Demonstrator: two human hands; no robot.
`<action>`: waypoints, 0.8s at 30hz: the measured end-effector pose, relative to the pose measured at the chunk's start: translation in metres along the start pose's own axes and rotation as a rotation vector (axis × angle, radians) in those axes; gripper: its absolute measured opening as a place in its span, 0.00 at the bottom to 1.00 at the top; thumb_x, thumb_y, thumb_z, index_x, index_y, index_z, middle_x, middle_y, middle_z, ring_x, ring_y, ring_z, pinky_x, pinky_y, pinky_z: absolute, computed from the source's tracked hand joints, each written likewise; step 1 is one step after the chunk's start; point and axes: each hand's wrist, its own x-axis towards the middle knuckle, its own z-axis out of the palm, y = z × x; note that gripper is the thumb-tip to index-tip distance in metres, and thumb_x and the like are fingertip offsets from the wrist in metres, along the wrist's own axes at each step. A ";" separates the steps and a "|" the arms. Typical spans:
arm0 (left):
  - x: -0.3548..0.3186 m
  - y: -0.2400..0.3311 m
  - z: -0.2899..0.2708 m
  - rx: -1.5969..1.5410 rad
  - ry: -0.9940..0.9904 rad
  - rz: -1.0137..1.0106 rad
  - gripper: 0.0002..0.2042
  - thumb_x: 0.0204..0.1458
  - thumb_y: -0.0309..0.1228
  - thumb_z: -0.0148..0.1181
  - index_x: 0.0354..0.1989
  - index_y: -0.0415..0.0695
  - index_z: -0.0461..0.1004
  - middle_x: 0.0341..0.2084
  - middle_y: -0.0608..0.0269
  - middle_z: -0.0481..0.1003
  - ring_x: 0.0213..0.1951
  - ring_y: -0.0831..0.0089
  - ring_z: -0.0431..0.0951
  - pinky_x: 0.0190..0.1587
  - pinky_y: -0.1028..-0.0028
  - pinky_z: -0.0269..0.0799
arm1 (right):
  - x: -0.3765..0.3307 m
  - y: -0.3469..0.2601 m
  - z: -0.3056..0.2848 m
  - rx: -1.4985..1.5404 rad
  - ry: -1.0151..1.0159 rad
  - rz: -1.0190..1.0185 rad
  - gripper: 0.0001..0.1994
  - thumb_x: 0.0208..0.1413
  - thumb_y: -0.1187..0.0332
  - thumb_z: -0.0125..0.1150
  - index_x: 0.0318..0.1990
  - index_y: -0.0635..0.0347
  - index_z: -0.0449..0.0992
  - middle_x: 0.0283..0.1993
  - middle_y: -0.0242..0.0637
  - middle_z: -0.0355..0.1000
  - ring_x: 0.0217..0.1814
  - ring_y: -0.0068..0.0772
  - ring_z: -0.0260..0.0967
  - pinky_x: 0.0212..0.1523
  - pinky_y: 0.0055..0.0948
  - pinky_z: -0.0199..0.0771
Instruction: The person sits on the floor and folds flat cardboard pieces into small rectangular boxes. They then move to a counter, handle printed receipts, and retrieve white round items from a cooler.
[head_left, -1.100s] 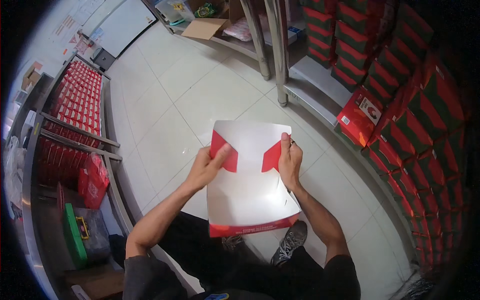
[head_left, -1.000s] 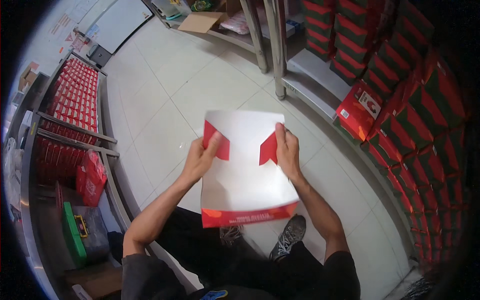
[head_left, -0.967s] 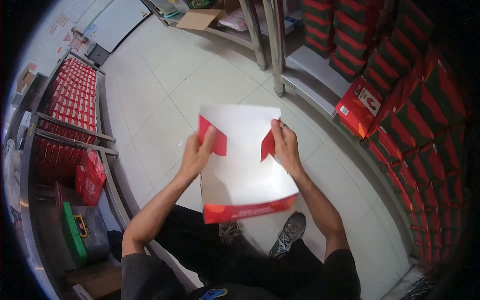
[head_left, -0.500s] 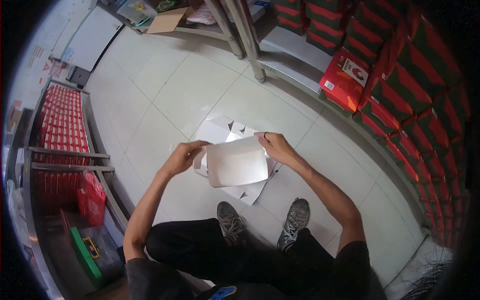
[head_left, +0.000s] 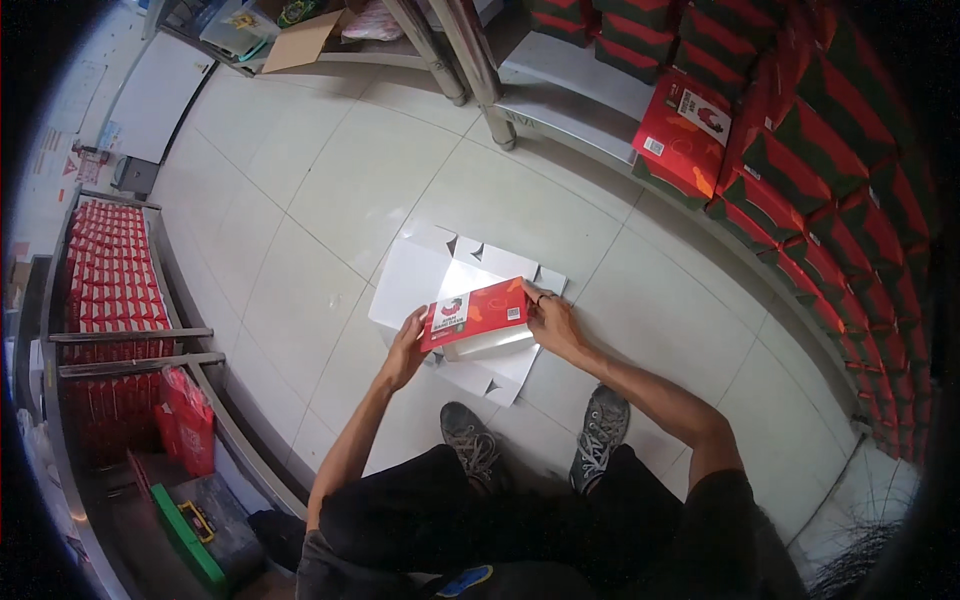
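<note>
A red box is held between both hands above a stack of flat white blanks lying on the tiled floor. The left hand is closed on the box's left end, fingers wrapped around the edge. The right hand is closed on the box's right end, fingers laid along the side; a ring is seen on one finger. The box's red top faces up, and a white inner wall is visible along its near side. Two shoes are placed just nearer than the blanks. Shelves stacked with red boxes stand to the right of the blanks, well apart.
</note>
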 end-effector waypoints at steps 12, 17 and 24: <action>-0.003 -0.015 -0.004 -0.011 0.211 -0.153 0.34 0.53 0.61 0.40 0.46 0.38 0.68 0.33 0.59 0.69 0.45 0.68 0.68 0.48 0.64 0.63 | 0.020 0.000 -0.013 0.320 -0.183 0.397 0.27 0.42 0.76 0.54 0.55 0.69 0.65 0.41 0.36 0.73 0.42 0.23 0.70 0.43 0.22 0.69; -0.003 -0.019 -0.012 0.020 0.208 -0.176 0.41 0.51 0.65 0.39 0.53 0.33 0.61 0.44 0.51 0.68 0.51 0.62 0.67 0.55 0.60 0.59 | 0.021 -0.006 -0.021 0.492 -0.128 0.508 0.22 0.48 0.67 0.53 0.50 0.69 0.68 0.40 0.39 0.73 0.42 0.28 0.71 0.41 0.25 0.71; -0.002 -0.014 0.002 0.027 0.114 -0.201 0.35 0.54 0.60 0.40 0.56 0.38 0.62 0.46 0.57 0.69 0.50 0.67 0.67 0.53 0.63 0.59 | 0.027 0.000 -0.020 0.334 -0.148 0.568 0.27 0.54 0.45 0.51 0.40 0.65 0.74 0.36 0.37 0.73 0.37 0.26 0.71 0.37 0.25 0.70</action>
